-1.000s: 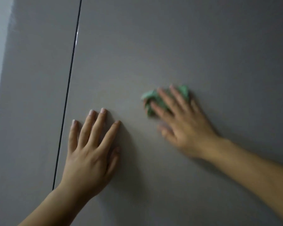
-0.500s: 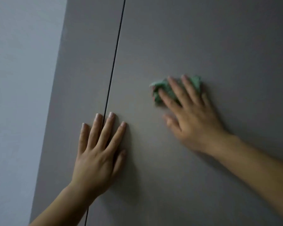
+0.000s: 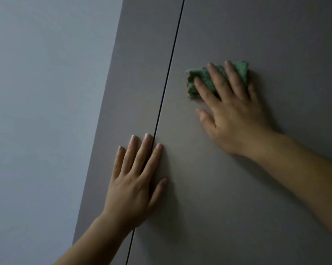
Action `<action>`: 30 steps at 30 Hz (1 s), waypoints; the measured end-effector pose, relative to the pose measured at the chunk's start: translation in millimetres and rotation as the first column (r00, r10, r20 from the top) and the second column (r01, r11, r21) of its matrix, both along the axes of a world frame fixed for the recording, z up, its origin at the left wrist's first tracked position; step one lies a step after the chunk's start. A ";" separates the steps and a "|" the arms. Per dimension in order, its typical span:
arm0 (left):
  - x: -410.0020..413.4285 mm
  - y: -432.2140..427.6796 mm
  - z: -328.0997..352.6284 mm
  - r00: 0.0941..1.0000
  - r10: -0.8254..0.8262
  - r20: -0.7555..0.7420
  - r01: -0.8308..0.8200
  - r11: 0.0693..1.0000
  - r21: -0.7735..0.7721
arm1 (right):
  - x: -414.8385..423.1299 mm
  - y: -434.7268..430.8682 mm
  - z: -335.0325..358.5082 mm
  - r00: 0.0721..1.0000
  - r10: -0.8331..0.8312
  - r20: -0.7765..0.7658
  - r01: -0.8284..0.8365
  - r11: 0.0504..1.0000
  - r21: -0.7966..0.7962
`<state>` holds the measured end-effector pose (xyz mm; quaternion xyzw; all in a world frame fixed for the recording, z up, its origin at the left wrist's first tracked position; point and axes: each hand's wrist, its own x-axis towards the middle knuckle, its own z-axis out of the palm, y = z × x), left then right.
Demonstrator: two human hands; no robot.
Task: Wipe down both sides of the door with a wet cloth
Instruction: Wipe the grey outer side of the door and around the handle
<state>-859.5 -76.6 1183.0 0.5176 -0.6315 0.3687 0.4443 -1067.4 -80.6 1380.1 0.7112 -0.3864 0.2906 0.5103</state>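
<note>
A flat grey-brown door (image 3: 238, 188) fills the right and middle of the head view. My right hand (image 3: 230, 111) presses a crumpled green cloth (image 3: 205, 79) flat against the door's upper part, fingers spread over it. My left hand (image 3: 134, 178) lies flat and open lower down, fingers pointing up, straddling the thin dark gap (image 3: 171, 64) at the door's left edge. The cloth is partly hidden under my right fingers.
A narrow grey-brown panel (image 3: 127, 92) stands left of the dark gap. A pale blue-grey wall (image 3: 42, 111) takes up the left third of the view.
The view has swung left, so the gap and the wall now sit further right in the frame. My right hand slid the cloth up the door. My left hand now covers the gap.
</note>
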 end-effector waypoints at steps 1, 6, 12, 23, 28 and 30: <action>1.2 0.5 -2.9 1.000 0.014 -0.024 -0.014 1.000 0.012 | 7.1 -0.3 -0.4 0.999 0.017 0.034 -0.018 1.000 0.012; 14.6 5.4 -32.0 0.994 0.023 -0.107 -0.019 0.999 0.040 | 18.1 -0.2 -93.2 0.971 0.044 -0.234 -0.046 0.999 -0.001; 34.6 6.6 -55.2 1.000 -0.004 -0.012 0.004 1.000 0.022 | 66.0 4.2 -55.6 0.959 -0.008 -0.282 0.018 0.999 0.034; 57.7 5.1 -85.2 0.996 -0.082 0.023 0.081 0.996 0.037 | 109.2 -1.7 -75.7 0.876 -0.024 -0.481 0.048 0.998 0.037; 50.8 3.5 -87.8 0.989 -0.141 -0.046 0.143 0.988 0.050 | 173.9 -5.5 -21.1 0.939 -0.034 -0.343 0.061 0.996 0.069; 48.7 2.5 -89.4 0.986 -0.149 -0.072 0.153 0.986 0.061 | 188.4 -9.1 -30.5 0.942 -0.014 -0.336 0.038 0.997 0.065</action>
